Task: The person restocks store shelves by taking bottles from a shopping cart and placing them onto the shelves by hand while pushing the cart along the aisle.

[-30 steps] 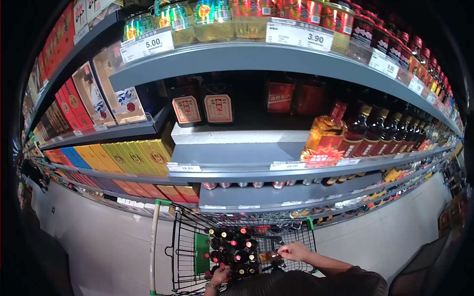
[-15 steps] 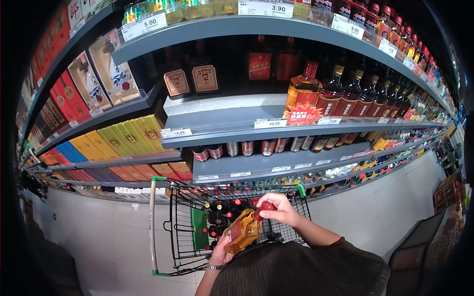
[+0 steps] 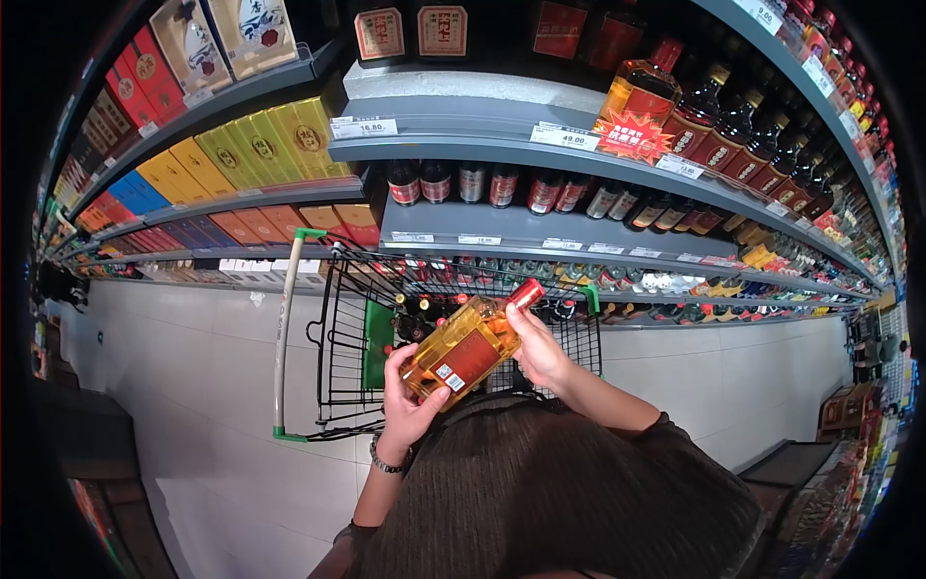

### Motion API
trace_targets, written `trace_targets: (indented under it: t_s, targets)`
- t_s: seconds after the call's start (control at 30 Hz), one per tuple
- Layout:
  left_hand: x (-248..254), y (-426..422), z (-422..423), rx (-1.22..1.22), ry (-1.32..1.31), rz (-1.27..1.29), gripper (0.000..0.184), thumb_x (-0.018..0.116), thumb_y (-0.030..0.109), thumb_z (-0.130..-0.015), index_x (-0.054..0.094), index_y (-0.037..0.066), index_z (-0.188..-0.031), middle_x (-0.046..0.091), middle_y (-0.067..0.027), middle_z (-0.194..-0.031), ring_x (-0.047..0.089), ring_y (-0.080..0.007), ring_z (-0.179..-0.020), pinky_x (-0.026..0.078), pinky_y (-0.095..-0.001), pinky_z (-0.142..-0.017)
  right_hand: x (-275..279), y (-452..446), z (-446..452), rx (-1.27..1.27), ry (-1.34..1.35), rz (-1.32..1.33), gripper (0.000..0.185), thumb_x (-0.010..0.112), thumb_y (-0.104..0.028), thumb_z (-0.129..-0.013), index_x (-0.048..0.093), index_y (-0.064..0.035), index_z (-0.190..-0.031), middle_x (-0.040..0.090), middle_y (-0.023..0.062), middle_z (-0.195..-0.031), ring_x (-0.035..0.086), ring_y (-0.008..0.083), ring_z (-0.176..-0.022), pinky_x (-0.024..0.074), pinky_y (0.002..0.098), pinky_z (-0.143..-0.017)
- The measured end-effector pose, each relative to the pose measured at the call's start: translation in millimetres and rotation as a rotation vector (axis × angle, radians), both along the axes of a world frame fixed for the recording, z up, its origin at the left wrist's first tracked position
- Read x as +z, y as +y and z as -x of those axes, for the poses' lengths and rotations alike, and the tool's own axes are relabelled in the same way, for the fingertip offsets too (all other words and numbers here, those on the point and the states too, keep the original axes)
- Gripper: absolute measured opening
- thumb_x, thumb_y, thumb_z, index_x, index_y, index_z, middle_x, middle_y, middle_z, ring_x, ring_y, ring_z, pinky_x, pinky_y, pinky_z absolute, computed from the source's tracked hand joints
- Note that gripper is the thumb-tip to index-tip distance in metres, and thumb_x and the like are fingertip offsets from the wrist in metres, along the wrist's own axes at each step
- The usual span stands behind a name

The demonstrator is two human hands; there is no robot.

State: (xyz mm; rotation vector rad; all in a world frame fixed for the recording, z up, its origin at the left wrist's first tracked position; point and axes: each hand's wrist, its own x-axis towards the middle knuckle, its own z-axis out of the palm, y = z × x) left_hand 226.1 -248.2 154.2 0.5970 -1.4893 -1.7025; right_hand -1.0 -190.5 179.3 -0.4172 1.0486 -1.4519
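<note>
A rectangular amber bottle (image 3: 465, 352) with a red cap and a dark red back label lies tilted between my two hands, its cap to the upper right. My left hand (image 3: 413, 394) grips the base end, thumb beside the barcode. Around the neck and shoulder, my right hand (image 3: 536, 345) is closed. Below the bottle is a wire shopping cart (image 3: 352, 314) with a green panel and several dark bottles (image 3: 413, 323) inside, partly hidden by the held bottle.
Ahead, a grey shelf (image 3: 463, 140) carries a similar amber bottle (image 3: 639, 92) and a row of dark bottles (image 3: 709, 121). Boxed goods (image 3: 260, 143) fill the shelves at left. The cart's handle (image 3: 286, 333) stands at its left end, above the tiled floor (image 3: 241, 463).
The amber bottle has risen from the cart into both hands and turned so its back label shows. My left hand has moved from the cart to the bottle's base. The view has tilted down.
</note>
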Motion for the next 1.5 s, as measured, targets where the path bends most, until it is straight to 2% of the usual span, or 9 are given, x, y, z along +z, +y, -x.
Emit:
trace_targets:
  t_s: [0.33, 0.5, 0.7, 0.87, 0.97, 1.03, 1.17, 1.33, 1.5]
  targets:
    - [0.9, 17.1, 6.9, 0.283, -0.181, 0.723, 0.064, 0.083, 0.008, -0.069, 0.048, 0.007, -0.122, 0.050, -0.0176, -0.123, 0.052, -0.0312, -0.110, 0.043, -0.0401, -0.094, 8.3, -19.4, 2.6, -0.183, -0.201, 0.006, 0.028, 0.058, -0.035, -0.096, 0.061, -0.0074, -0.096, 0.067, 0.0094, -0.102, 0.066, 0.0202, -0.092, 0.0519, 0.0369, -0.086]
    - [3.7, 18.0, 0.3, 0.322, -0.178, 1.171, 0.043, 0.078, 0.007, -0.071, 0.064, 0.019, -0.110, 0.056, -0.0060, -0.126, 0.057, -0.0280, -0.112, 0.054, -0.0366, -0.082, 14.9, -21.3, -2.9, -0.080, -0.403, 0.054, 0.031, 0.060, -0.037, -0.094, 0.061, -0.0068, -0.087, 0.068, 0.0158, -0.105, 0.064, 0.0271, -0.101, 0.0498, 0.0425, -0.093]
    - [21.1, 21.3, -13.9, 0.337, -0.381, 1.603, 0.028, 0.062, 0.019, -0.087, 0.068, 0.029, -0.112, 0.058, 0.0059, -0.129, 0.056, -0.0201, -0.116, 0.044, -0.0381, -0.095, 9.1, -15.7, -10.5, 0.084, -0.379, -0.085, 0.038, 0.059, -0.029, -0.095, 0.055, -0.0063, -0.125, 0.062, 0.0118, -0.120, 0.060, 0.0248, -0.111, 0.0468, 0.0429, -0.099]
    - [16.5, 14.3, -19.8, 0.053, -0.552, 1.403, 0.046, 0.065, 0.016, -0.085, 0.055, 0.024, -0.130, 0.053, -0.0011, -0.135, 0.050, -0.0255, -0.125, 0.034, -0.0453, -0.107, 7.7, -11.5, -11.8, -0.070, -0.261, -0.118, 0.026, 0.063, -0.022, -0.093, 0.059, -0.0089, -0.115, 0.065, 0.0078, -0.112, 0.064, 0.0196, -0.101, 0.0530, 0.0381, -0.089]
    - [3.5, 12.4, -6.3, 0.310, -0.441, 1.088, 0.070, 0.076, 0.013, -0.075, 0.045, 0.016, -0.137, 0.045, -0.0124, -0.141, 0.041, -0.0338, -0.132, 0.031, -0.0489, -0.110, 9.4, -7.0, -6.5, -0.110, -0.219, -0.008, 0.025, 0.060, -0.017, -0.094, 0.056, -0.0060, -0.116, 0.064, 0.0123, -0.115, 0.064, 0.0227, -0.103, 0.0520, 0.0400, -0.092]
    - [13.8, 11.4, -0.3, 0.315, -0.353, 0.642, 0.100, 0.080, 0.005, -0.066, 0.022, 0.012, -0.148, 0.032, -0.0213, -0.144, 0.033, -0.0397, -0.137, 0.028, -0.0534, -0.112, 16.3, -4.7, -3.9, -0.119, -0.240, 0.075, 0.026, 0.059, -0.015, -0.094, 0.055, -0.0055, -0.118, 0.064, 0.0138, -0.116, 0.064, 0.0244, -0.104, 0.0515, 0.0408, -0.094]
    - [12.7, -0.5, -15.1, -0.467, 0.323, -0.373, 0.109, 0.068, -0.010, -0.075, -0.002, 0.016, -0.153, 0.024, -0.0112, -0.152, 0.036, -0.0287, -0.138, 0.044, -0.0482, -0.105, 18.4, -4.9, 4.2, -0.096, -0.239, 0.240, 0.032, 0.061, -0.016, -0.093, 0.053, -0.0045, -0.122, 0.062, 0.0165, -0.120, 0.063, 0.0266, -0.108, 0.0506, 0.0417, -0.096]
    - [-7.5, 5.6, -6.3, -0.254, 0.078, -0.111, 0.092, 0.076, 0.001, -0.077, 0.016, 0.007, -0.146, 0.034, -0.0112, -0.143, 0.039, -0.0247, -0.134, 0.045, -0.0431, -0.104, 29.4, -8.0, 0.6, -0.006, 0.042, 0.368, 0.034, 0.068, -0.012, -0.089, 0.053, -0.0044, -0.119, 0.064, 0.0125, -0.115, 0.061, 0.0208, -0.108, 0.0468, 0.0381, -0.097]
    - [-29.3, 15.3, -9.7, 0.000, -0.139, 0.219, 0.081, 0.078, 0.001, -0.077, 0.026, 0.002, -0.138, 0.043, -0.0139, -0.132, 0.052, -0.0236, -0.121, 0.048, -0.0358, -0.099, 22.9, -19.1, -9.6, -0.211, 0.201, 0.308, 0.012, 0.064, -0.015, -0.093, 0.057, -0.0060, -0.088, 0.067, 0.0074, -0.086, 0.064, 0.0141, -0.080, 0.0519, 0.0303, -0.074]
